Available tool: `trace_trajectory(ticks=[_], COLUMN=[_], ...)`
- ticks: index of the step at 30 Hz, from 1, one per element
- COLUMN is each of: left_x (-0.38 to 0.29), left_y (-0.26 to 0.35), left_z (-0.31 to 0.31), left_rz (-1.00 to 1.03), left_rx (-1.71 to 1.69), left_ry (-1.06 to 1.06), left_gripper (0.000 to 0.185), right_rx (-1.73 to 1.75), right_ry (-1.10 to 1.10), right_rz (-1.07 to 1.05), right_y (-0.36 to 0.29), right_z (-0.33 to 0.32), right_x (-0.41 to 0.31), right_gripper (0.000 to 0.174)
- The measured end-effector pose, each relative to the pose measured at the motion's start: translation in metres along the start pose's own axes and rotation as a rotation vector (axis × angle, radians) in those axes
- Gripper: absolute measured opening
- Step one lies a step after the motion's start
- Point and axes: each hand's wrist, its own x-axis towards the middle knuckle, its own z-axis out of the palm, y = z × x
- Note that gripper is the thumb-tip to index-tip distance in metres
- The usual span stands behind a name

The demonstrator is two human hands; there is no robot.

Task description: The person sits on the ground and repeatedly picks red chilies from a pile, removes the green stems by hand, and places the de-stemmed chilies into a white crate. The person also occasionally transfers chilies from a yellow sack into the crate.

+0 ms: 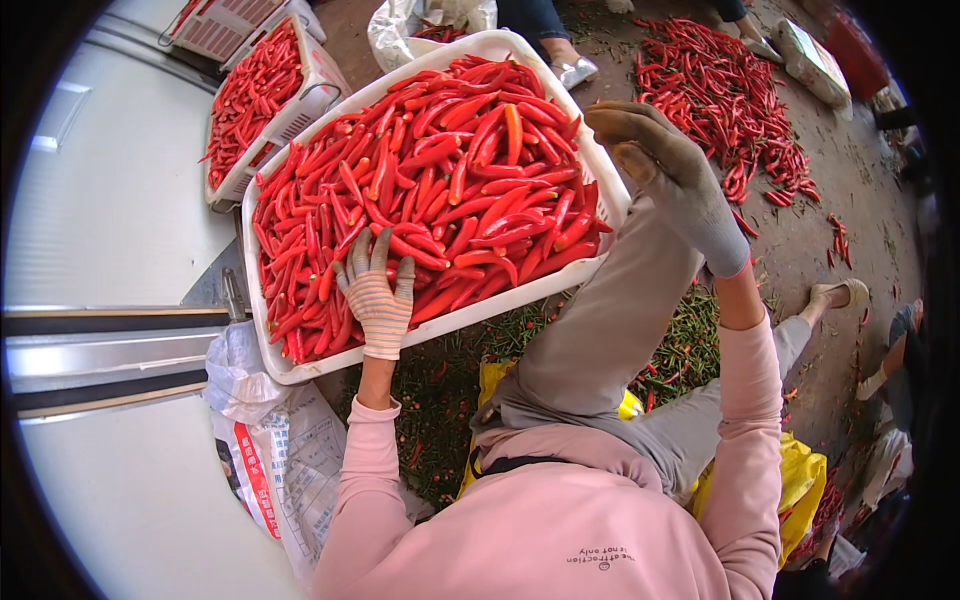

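Note:
A white plastic crate (491,306) heaped with red chili peppers (450,180) stands tilted before me. On the near left part of the heap lies my left hand (373,296), in a striped knit glove, fingers spread on the peppers and gripping none. My right hand (660,169), in a grey glove stained brown, is beside the crate's right rim. Its fingers are curved and no pepper shows in it. Whether its fingertips touch the rim I cannot tell.
Another crate of chilies (259,105) stands at the upper left, beside pale panels (112,187). A woven sack (292,442) sits below my crate. Loose chilies (720,97) are piled on the floor at upper right. Green stems (682,330) litter the ground around my legs. Other people's feet (576,71) are nearby.

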Motion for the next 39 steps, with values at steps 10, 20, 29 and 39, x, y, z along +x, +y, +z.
trace_trajectory(ticks=[10, 20, 29, 39], left_x=[0.035, 0.074, 0.043, -0.006], left_y=[0.142, 0.393, 0.404, 0.418], left_z=[-0.072, -0.002, 0.033, 0.037], left_rz=[0.214, 0.480, -0.124, -0.445], left_rx=[-0.374, -1.592, -1.655, -1.930], left_ry=[0.330, -1.006, -1.060, -1.482], left_gripper=[0.047, 0.030, 0.034, 0.028], right_rx=[-0.287, -0.694, -1.053, -0.472], right_ry=[0.114, 0.048, -0.130, 0.287], right_rz=[1.256, 0.786, 0.735, 0.805], right_y=[0.237, 0.427, 0.497, 0.357], right_z=[-0.105, -0.051, -0.044, -0.117], right_x=[-0.293, -0.139, -0.140, -0.336], right_gripper=[0.038, 0.036, 0.047, 0.027])
